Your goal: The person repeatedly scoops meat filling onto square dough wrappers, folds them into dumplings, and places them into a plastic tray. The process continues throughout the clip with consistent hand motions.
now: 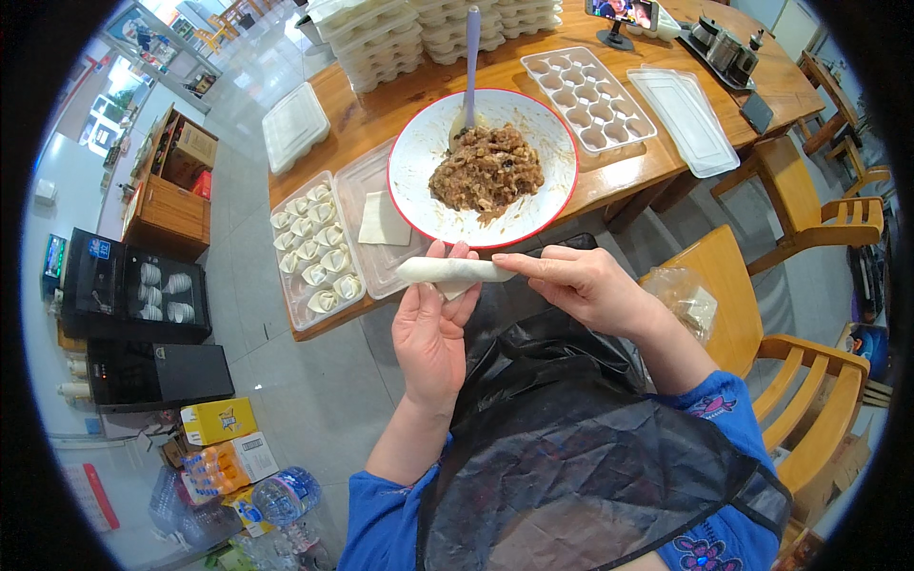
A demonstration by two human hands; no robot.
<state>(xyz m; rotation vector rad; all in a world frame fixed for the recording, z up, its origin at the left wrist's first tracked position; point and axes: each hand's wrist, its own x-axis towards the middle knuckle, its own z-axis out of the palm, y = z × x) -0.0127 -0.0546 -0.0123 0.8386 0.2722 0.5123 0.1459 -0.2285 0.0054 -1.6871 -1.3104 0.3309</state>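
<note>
A wonton wrapper rolled into a pale tube (457, 270) lies across the fingers of my left hand (432, 335), whose thumb presses it from below. The wrapper's loose corner hangs under the roll. My right hand (582, 282) holds the tube's right end, with the index finger stretched along it. Just beyond my hands is a white bowl with a red rim (408, 196), holding minced filling (489, 171) and a purple-handled spatula (472, 64). To the left, square wrappers (383, 221) lie on a clear plastic lid (350, 175), beside a tray of folded wontons (314, 250).
Stacked filled trays (371, 46) stand at the back. A closed container (295, 127) sits at the table's left. On the right are an empty compartment tray (589, 98), lids (683, 118) and a phone on a stand (618, 18). A chair (707, 300) with a plastic bag (687, 303) is beside me.
</note>
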